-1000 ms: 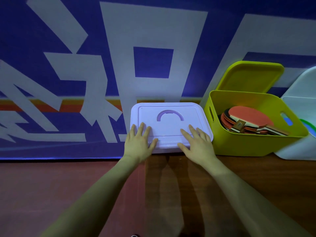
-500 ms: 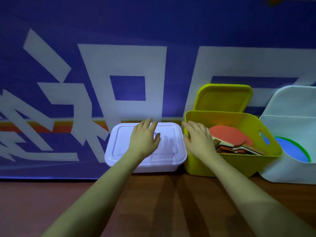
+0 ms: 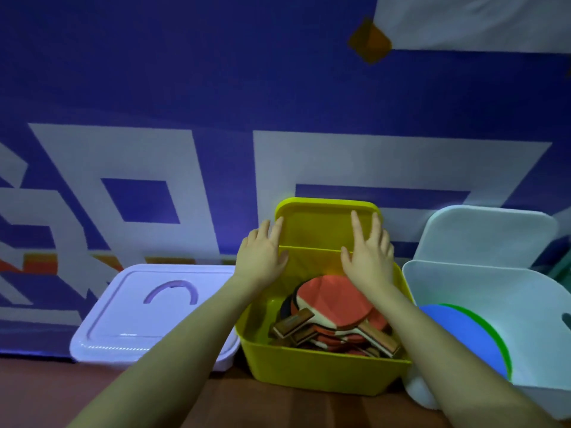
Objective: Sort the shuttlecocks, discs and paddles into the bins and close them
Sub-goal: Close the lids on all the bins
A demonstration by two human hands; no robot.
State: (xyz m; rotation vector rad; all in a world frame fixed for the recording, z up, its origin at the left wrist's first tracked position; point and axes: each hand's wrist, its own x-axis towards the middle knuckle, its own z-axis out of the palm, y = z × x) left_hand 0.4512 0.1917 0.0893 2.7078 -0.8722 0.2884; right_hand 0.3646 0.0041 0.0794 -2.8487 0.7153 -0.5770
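Three bins stand in a row against a blue banner. The lilac bin (image 3: 129, 316) on the left is closed under its lid. The yellow-green bin (image 3: 315, 369) in the middle holds several red paddles (image 3: 336, 304); its lid (image 3: 321, 223) stands upright behind it. My left hand (image 3: 262, 257) is at the lid's left edge and my right hand (image 3: 367, 254) lies against its right part, fingers spread. The white bin (image 3: 531, 307) on the right is open, with blue and green discs (image 3: 463, 338) inside and its lid (image 3: 488, 233) raised.
The blue banner with large white shapes (image 3: 216, 149) rises right behind the bins. A brown wooden floor (image 3: 241, 406) runs along the front below my arms.
Both hands left the lilac bin's lid and moved right and up to the yellow-green bin's raised lid. The view shifted right and closer to the bins.
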